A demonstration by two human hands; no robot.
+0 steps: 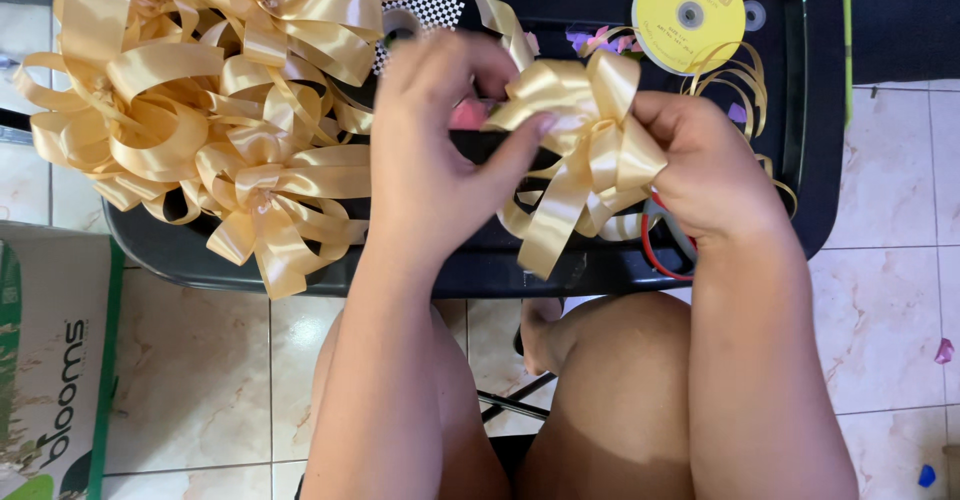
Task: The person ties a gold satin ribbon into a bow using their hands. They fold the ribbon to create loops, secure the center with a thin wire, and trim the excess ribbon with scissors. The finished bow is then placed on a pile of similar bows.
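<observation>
Ribbon bow (585, 150) sits pinched between both hands above the black bench (500, 265): right hand (715, 175) closed on its loops, left hand (435, 155) fingertips nipping its centre. Loosen either pinch, I judge, and the loops spring apart.

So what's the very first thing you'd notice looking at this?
The shiny gold satin ribbon bow in the middle, pinched between the left hand and the right hand. Next, the big heap of finished gold ribbon bows piled at the upper left on the dark tray, and the round yellow ribbon spool at the top.
</observation>
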